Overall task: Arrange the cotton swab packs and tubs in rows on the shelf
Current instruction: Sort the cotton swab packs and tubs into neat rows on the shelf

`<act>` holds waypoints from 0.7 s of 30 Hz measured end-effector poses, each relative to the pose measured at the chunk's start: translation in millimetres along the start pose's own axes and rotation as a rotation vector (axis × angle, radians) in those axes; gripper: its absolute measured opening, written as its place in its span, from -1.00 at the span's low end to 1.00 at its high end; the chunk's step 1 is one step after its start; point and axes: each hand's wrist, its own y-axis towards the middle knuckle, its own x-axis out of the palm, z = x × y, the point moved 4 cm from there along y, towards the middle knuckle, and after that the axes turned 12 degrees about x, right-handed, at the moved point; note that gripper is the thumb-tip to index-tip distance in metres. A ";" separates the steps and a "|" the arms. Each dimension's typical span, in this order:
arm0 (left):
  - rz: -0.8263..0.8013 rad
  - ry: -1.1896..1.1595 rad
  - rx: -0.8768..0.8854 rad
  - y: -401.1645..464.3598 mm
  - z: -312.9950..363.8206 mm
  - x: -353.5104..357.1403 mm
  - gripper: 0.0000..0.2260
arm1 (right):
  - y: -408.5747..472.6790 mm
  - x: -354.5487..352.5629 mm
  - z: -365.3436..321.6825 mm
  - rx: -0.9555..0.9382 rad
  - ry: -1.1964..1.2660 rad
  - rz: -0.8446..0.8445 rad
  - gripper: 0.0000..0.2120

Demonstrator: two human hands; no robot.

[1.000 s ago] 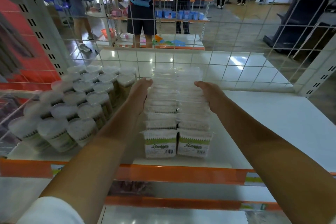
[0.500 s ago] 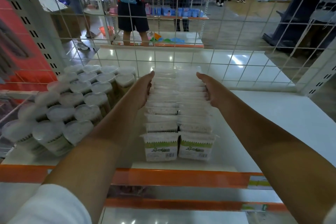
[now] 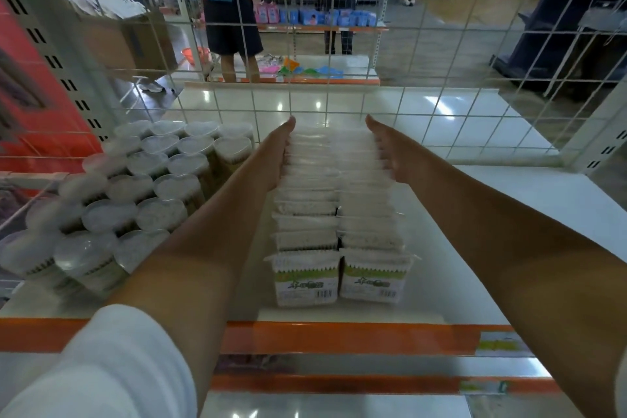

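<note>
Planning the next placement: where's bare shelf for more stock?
Bare shelf runs right of the pack rows, out to the right upright and wire back. Left is crowded: tubs fill it, with the left hand squeezed between them and the packs.

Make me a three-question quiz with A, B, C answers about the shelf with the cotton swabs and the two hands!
1. Where do the tubs stand from the packs?
A. left
B. right
C. on top

2. How many rows do the packs make, front to back?
A. one
B. two
C. five

3. How are the left hand and right hand?
A. fists
B. flat against the rows' sides
C. hanging idle

Answers:
1 A: the tubs cluster on the shelf's left part.
2 B: two packs side by side at the front.
3 B: straight fingers flank the rows on each side.
</note>
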 end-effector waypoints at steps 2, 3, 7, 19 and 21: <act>-0.054 0.046 -0.016 -1.7 -0.3 -0.8 -0.60 | -1.7 3.0 1.6 0.005 -0.073 0.002 -0.53; -0.101 0.073 -0.009 -3.1 0.2 -1.4 -0.56 | -0.1 2.3 1.5 -0.027 -0.135 0.027 -0.41; -0.128 0.319 0.199 -13.2 13.9 -9.9 -0.48 | -20.2 -4.1 -4.3 -0.254 -0.425 0.200 -0.31; -0.328 0.992 0.954 -152.9 19.0 -14.5 -0.62 | -155.7 -1.9 51.5 -0.833 -0.739 0.301 -0.72; -0.305 1.076 1.020 -172.9 10.7 -16.9 -0.62 | -167.5 -1.7 65.6 -0.938 -0.837 0.356 -0.72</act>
